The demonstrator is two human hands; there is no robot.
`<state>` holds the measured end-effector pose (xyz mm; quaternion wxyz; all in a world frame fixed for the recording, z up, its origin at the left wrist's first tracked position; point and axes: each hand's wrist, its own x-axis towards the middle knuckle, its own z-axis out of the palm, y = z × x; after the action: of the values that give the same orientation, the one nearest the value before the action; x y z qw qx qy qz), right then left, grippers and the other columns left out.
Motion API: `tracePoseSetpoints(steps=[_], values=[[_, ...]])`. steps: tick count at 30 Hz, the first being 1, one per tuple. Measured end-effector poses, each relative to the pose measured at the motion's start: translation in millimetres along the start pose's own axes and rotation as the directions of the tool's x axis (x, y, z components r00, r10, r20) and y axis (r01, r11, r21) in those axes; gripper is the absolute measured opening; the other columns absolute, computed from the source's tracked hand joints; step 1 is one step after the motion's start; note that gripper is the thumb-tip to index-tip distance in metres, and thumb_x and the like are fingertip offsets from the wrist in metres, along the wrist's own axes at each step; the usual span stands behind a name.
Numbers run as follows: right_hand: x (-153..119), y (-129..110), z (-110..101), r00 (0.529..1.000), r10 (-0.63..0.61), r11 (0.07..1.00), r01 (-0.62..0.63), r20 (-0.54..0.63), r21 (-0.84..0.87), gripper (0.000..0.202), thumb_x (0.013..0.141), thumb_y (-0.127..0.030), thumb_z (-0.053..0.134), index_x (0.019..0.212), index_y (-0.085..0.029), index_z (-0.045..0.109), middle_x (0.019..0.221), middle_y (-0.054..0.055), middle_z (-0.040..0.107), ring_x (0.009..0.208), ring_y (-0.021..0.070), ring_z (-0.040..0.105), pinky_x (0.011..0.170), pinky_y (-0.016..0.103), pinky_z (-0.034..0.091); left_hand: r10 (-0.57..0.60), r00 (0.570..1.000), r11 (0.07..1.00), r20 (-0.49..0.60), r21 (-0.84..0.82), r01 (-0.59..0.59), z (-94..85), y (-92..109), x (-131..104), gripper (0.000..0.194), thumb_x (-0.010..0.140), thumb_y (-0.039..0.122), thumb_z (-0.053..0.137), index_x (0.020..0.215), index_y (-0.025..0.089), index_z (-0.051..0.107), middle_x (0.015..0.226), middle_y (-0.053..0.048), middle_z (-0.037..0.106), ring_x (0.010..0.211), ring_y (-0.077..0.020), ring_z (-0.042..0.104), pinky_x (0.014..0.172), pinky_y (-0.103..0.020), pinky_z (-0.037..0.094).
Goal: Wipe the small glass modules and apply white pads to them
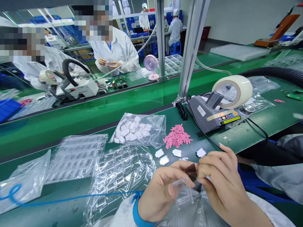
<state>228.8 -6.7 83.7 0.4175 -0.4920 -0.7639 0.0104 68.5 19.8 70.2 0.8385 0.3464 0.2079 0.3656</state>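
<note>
Close to my body, my left hand (163,181) is closed around a small dark, shiny flat piece (191,170). A clear plastic piece (184,192) shows below its fingers; whether that hand holds it as well I cannot tell. With fingers bent together, my right hand (221,181) pinches the dark piece at its right edge. Just beyond the hands lie several small white square pieces (177,153) on the green table (142,108). Behind them is a heap of pink strips (178,136).
A clear bag of white pieces (133,128) lies left of the strips. Clear blister trays (118,170) in plastic cover the left side. A tape dispenser (205,113) with its cable stands at right, by a metal post (189,56). Co-workers (115,47) sit across.
</note>
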Motion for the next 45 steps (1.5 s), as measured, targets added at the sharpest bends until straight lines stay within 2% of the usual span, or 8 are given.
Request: tracePoseSetpoints(steps=[4, 7, 12, 17, 21, 28, 38, 45], values=[[-14, 4, -3, 0.977, 0.071, 0.979, -0.107, 0.201, 0.174, 0.025, 0.097, -0.025, 0.031, 0.074, -0.021, 0.038, 0.071, -0.002, 0.047, 0.071, 0.0142, 0.046, 0.093, 0.039, 0.03, -0.003, 0.999, 0.977, -0.035, -0.214, -0.004, -5.3, -1, -2, 0.039, 0.07, 0.053, 0.064, 0.08, 0.017, 0.072, 0.119, -0.01, 0.058, 0.106, -0.024, 0.055, 0.089, -0.033, 0.043], [-37, 26, 23, 0.91, 0.181, 0.934, -0.278, 0.372, 0.225, 0.024, 0.096, -0.026, 0.03, 0.074, -0.021, 0.037, 0.074, -0.001, 0.047, 0.071, 0.0142, 0.049, 0.07, 0.028, 0.041, 0.027, 0.998, 0.953, -0.063, -0.3, -0.044, -11.6, 0, -3, 0.037, 0.073, 0.052, 0.062, 0.078, 0.017, 0.071, 0.116, -0.008, 0.061, 0.106, -0.0225, 0.055, 0.088, -0.033, 0.045], [-67, 67, 76, 0.907, 0.288, 0.957, -0.282, 0.306, -0.066, 0.024, 0.088, -0.016, 0.035, 0.068, -0.02, 0.047, 0.065, 0.002, 0.051, 0.064, 0.019, 0.048, 0.063, 0.034, 0.038, 0.025, 0.999, 0.938, -0.029, -0.345, -0.033, -13.6, 1, -5, 0.038, 0.072, 0.053, 0.062, 0.078, 0.017, 0.071, 0.117, -0.008, 0.06, 0.107, -0.023, 0.054, 0.089, -0.035, 0.045], [-33, 55, 29, 0.947, 0.236, 0.963, -0.258, 0.22, 0.078, 0.011, 0.092, -0.025, 0.04, 0.091, -0.021, 0.05, 0.081, 0.003, 0.057, 0.076, 0.0174, 0.055, 0.066, 0.03, 0.043, -0.033, 0.999, 0.971, 0.007, -0.238, 0.034, -9.8, 1, -4, 0.04, 0.07, 0.054, 0.063, 0.079, 0.016, 0.072, 0.12, -0.01, 0.053, 0.109, -0.0245, 0.049, 0.093, -0.036, 0.041], [3, 26, -13, 0.975, -0.074, 0.992, 0.052, 0.208, 0.112, 0.036, 0.088, -0.046, 0.052, 0.111, -0.018, 0.05, 0.1, 0.006, 0.062, 0.097, 0.0209, 0.055, 0.097, 0.044, 0.032, -0.079, 0.997, 0.991, -0.017, -0.112, 0.077, -4.8, 3, -3, 0.042, 0.065, 0.056, 0.067, 0.079, 0.017, 0.072, 0.119, -0.011, 0.052, 0.112, -0.0277, 0.047, 0.095, -0.036, 0.038], [21, 13, -2, 0.96, -0.183, 0.983, 0.174, 0.211, 0.062, 0.016, 0.092, -0.03, 0.051, 0.1, -0.021, 0.061, 0.089, -0.001, 0.069, 0.089, 0.0164, 0.059, 0.105, 0.048, 0.021, -0.056, 0.995, 0.998, -0.081, -0.037, 0.053, -0.4, 1, -5, 0.039, 0.067, 0.053, 0.067, 0.079, 0.016, 0.072, 0.088, -0.004, 0.057, 0.083, -0.0142, 0.054, 0.078, -0.024, 0.043], [18, 40, -29, 0.904, -0.373, 0.861, 0.421, 0.209, -0.285, 0.01, 0.086, -0.025, 0.06, 0.093, -0.021, 0.064, 0.081, 0.0, 0.071, 0.086, 0.0219, 0.063, 0.107, 0.06, 0.018, -0.009, 0.999, 0.986, -0.043, -0.169, 0.002, -8.5, 4, -7, 0.041, 0.07, 0.051, 0.065, 0.088, 0.015, 0.072, 0.13, -0.015, 0.056, 0.124, -0.0332, 0.045, 0.105, -0.047, 0.03], [16, 34, -32, 0.968, -0.245, 0.959, 0.251, 0.056, -0.133, 0.016, 0.084, -0.037, 0.06, 0.092, -0.023, 0.064, 0.076, 0.007, 0.065, 0.088, 0.0276, 0.055, 0.101, 0.066, 0.022, -0.014, 0.996, 0.978, -0.09, -0.208, -0.005, -5.3, -6, 1, 0.041, 0.067, 0.052, 0.068, 0.088, 0.017, 0.071, 0.109, -0.01, 0.067, 0.109, -0.026, 0.056, 0.096, -0.038, 0.038]])
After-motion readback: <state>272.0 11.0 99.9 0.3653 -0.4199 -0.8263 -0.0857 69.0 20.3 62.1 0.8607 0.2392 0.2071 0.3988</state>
